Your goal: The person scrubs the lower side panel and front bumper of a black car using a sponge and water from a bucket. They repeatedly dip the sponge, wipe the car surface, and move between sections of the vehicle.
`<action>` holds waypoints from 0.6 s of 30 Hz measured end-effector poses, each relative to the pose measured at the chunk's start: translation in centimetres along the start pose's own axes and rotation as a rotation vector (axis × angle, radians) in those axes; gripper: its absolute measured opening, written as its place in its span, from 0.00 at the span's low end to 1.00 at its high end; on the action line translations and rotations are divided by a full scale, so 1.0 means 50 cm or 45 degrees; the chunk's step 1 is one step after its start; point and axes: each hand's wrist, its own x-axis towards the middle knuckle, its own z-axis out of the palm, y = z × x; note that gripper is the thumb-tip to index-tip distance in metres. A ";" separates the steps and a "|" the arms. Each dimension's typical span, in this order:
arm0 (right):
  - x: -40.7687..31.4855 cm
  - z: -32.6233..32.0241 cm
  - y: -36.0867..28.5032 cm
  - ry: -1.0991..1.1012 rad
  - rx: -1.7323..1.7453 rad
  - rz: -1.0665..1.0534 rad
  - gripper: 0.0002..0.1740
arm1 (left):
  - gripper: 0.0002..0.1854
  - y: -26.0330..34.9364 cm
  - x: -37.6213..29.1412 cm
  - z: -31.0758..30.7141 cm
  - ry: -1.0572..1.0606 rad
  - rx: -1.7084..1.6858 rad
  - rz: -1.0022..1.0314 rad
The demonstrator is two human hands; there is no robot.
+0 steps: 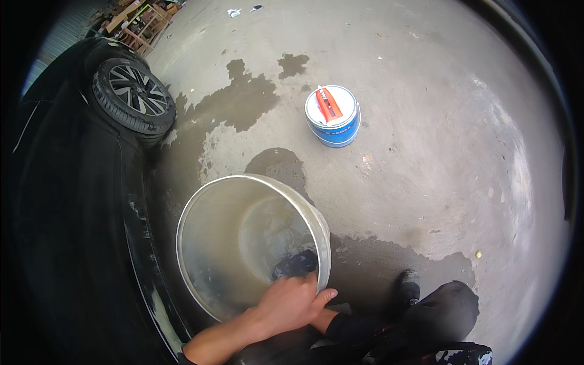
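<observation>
A large whitish plastic bucket (205, 191) is tipped before me, its open mouth facing up and left. My left hand (289, 299) grips the rim at the lower right, with the thumb outside and the fingers inside. Inside the bucket, just beyond those fingers, lies a dark, wet-looking object (294, 264), perhaps a cloth; some murky liquid shows near it. My right forearm (324, 320) passes behind the left wrist, and the right hand is hidden there. Beyond the bucket stands a blue pail (335, 135) with a white lid and an orange-and-white packet (329, 106) on top.
A black car (68, 205) fills the left side, with its wheel (137, 93) turned outward and pale scuffed patches along its lower edge. Wet stains mark the concrete floor (419, 137). Wooden scraps (146, 27) are piled at the upper left. My shoe (409, 287) is at lower right.
</observation>
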 end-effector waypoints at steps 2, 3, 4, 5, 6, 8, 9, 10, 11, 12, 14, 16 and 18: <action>-0.014 0.012 -0.005 -0.004 0.044 -0.020 0.25 | 0.21 0.027 0.006 0.011 -0.044 -0.263 -0.065; -0.023 0.017 -0.008 -0.002 0.070 -0.027 0.25 | 0.21 0.031 0.011 0.014 -0.039 -0.387 -0.052; -0.031 0.022 -0.012 -0.004 0.094 -0.032 0.25 | 0.19 0.023 0.016 0.011 -0.112 -0.449 -0.107; -0.041 0.027 -0.016 -0.004 0.119 -0.035 0.25 | 0.18 0.010 0.029 0.014 -0.072 -0.846 -0.231; -0.050 0.032 -0.021 -0.006 0.141 -0.043 0.25 | 0.21 -0.020 0.043 0.007 -0.116 -1.139 -0.225; -0.069 0.042 -0.030 0.000 0.183 -0.048 0.25 | 0.22 -0.065 0.083 0.035 -0.015 -1.205 -0.249; -0.078 0.046 -0.035 0.001 0.206 -0.047 0.25 | 0.22 -0.080 0.104 0.068 0.130 -0.973 -0.280; -0.088 0.051 -0.040 0.005 0.226 -0.045 0.26 | 0.22 -0.095 0.120 0.103 0.121 -0.824 -0.208; -0.097 0.055 -0.046 0.011 0.247 -0.044 0.26 | 0.21 -0.112 0.138 0.137 0.080 -0.656 -0.216; -0.107 0.060 -0.051 0.021 0.269 -0.038 0.26 | 0.20 -0.123 0.160 0.179 0.112 -0.496 -0.164; -0.131 0.069 -0.062 0.039 0.309 -0.022 0.26 | 0.17 -0.151 0.198 0.262 -0.081 -0.196 -0.301; -0.160 0.079 -0.076 0.055 0.361 0.006 0.26 | 0.14 -0.178 0.218 0.331 -0.179 0.020 -0.406; -0.193 0.087 -0.089 0.070 0.403 0.045 0.26 | 0.12 -0.187 0.223 0.370 -0.250 0.157 -0.507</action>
